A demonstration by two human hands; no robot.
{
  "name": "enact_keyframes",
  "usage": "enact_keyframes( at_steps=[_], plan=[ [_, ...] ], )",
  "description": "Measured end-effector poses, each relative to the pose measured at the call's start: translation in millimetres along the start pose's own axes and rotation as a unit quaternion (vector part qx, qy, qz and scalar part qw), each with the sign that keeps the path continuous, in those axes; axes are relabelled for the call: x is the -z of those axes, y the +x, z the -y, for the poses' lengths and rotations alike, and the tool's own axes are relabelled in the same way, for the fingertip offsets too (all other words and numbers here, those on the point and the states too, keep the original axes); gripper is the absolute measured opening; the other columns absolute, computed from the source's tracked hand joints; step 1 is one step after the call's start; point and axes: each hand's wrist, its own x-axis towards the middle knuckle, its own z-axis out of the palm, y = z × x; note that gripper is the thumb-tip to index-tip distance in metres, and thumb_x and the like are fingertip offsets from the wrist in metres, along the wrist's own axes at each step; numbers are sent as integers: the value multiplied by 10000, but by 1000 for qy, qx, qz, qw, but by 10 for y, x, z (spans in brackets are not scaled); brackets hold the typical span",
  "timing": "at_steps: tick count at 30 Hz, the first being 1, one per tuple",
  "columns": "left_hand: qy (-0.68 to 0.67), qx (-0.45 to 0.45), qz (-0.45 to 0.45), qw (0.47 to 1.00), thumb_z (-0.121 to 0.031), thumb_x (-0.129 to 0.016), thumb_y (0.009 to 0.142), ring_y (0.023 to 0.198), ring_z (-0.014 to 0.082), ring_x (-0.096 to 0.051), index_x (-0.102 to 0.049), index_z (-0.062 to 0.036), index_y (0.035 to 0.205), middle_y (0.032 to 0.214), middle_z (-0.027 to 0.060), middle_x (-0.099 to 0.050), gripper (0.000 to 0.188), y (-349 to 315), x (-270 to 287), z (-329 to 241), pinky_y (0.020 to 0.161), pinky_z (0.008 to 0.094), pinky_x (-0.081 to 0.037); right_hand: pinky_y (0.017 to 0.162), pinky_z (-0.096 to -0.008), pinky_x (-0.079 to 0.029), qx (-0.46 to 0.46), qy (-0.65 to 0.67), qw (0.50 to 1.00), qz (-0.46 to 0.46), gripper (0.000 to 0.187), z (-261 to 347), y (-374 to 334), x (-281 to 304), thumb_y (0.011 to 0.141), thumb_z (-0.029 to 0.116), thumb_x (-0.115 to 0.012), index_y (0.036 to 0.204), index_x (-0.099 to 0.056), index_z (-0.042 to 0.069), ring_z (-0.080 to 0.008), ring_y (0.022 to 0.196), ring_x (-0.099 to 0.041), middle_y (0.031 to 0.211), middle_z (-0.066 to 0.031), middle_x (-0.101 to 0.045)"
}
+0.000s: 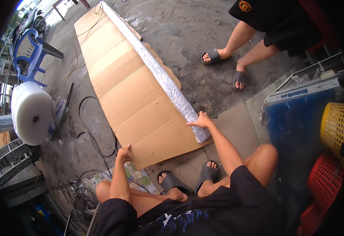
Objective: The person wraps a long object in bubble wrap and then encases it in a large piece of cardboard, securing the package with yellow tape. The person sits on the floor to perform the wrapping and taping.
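Open-air workshop suggested: stained concrete floor (180, 43); bubble-wrap roll (28, 106) seen at nine o'clock, motorbike (39, 23) parked at ten, red basket (324, 175) set at four.

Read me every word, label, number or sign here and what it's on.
I don't copy lettering; it stands on:
Clear film beside bubble-wrap roll: blue, slanted.
Blue label on white strip: small.
Crest on black shorts: too small to read.
Wearer's black shirt: print too distorted to read.

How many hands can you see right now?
2: left hand at the near left edge of the cardboard sheet, right hand on the near end of the long wrapped bundle. The other person shows no hands.
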Motion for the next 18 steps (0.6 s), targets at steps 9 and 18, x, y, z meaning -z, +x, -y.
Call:
enact_keyframes(
  at_steps=[9,18],
  plan=[
    [32,32,29,999,-569,-650,1063,1056,499,-764,-558,63,1481,1295,331,-714,764,-30,127,93,840,599,-675,1180,-487,-482,-13,-11,994,109,1485,-43,-15,223,508,896,-877,1462,-556,-196,-484,1407,-579,1507,-432,-538],
    [29,48,160,986,-663,-550,1073,1131,482,-737,-544,28,1512,1374,332,-681,819,-538,-1123,185,941,604,-627,1088,-426,-519,39,39,995,79,1309,-555,-492,1536,573,780,-938,1353,-615,-220,-396,1268,-685,1339,-349,-697]
  ],
)
